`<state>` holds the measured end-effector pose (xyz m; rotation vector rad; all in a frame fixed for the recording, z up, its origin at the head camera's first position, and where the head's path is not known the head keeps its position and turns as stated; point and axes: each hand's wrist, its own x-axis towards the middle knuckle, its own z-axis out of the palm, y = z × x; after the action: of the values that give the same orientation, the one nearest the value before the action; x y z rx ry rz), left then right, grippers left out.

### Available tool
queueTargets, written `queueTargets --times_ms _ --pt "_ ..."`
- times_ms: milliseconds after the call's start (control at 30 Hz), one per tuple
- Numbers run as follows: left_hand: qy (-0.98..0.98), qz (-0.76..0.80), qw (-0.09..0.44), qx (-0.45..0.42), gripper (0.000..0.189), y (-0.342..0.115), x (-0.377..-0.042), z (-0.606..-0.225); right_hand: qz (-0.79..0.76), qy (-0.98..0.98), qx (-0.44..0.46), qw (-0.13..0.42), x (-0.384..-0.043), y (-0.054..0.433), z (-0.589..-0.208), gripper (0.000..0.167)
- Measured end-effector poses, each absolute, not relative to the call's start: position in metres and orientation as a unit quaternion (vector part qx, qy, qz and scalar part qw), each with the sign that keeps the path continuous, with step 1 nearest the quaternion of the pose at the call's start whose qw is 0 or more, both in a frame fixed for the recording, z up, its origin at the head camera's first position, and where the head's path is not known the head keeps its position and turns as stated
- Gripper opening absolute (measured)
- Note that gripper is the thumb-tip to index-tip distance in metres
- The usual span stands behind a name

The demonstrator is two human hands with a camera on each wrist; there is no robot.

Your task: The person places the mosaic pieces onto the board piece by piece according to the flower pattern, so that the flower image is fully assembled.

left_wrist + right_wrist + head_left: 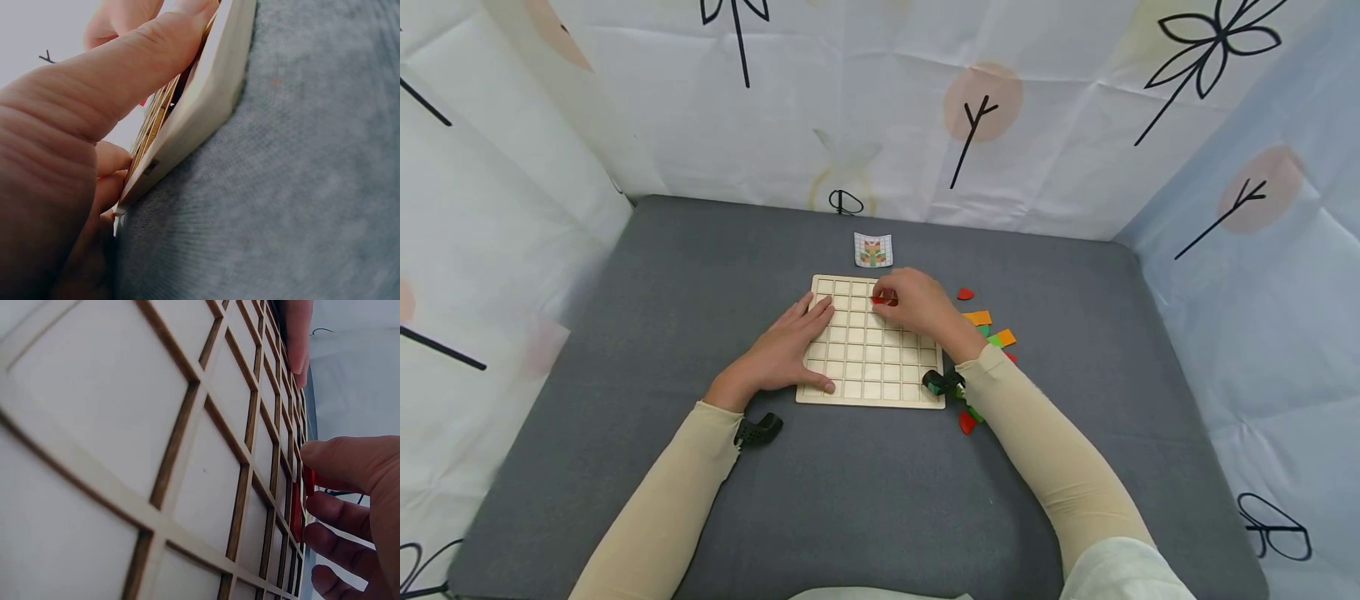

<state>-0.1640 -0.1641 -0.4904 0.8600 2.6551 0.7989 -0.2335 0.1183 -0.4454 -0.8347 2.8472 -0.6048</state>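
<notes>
A square wooden grid board [854,352] lies on the grey table. My left hand [784,346] rests along its left side, fingers stretched over the upper left part and thumb on the lower left edge. In the left wrist view, that thumb [144,62] presses on the board's rim. Over the board's far part, my right hand [919,303] pinches a small red piece [309,480] between thumb and fingers. Another red piece [296,509] sits in a grid cell right beside the fingertips. The other cells in sight hold nothing.
A small card [873,251] with a coloured grid pattern lies behind the board. Loose pieces line the board's right side: red [966,293], orange [977,317], green and another red one [967,422], some partly under the right forearm. Printed white curtains surround the table [880,500].
</notes>
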Motion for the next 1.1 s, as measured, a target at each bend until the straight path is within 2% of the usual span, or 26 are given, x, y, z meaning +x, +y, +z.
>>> queueTargets --times_ms 1100 --pt "0.909 0.268 0.123 0.295 0.135 -0.1637 -0.1656 -0.494 -0.204 0.937 -0.282 0.045 -0.2364 0.1174 -0.4507 0.012"
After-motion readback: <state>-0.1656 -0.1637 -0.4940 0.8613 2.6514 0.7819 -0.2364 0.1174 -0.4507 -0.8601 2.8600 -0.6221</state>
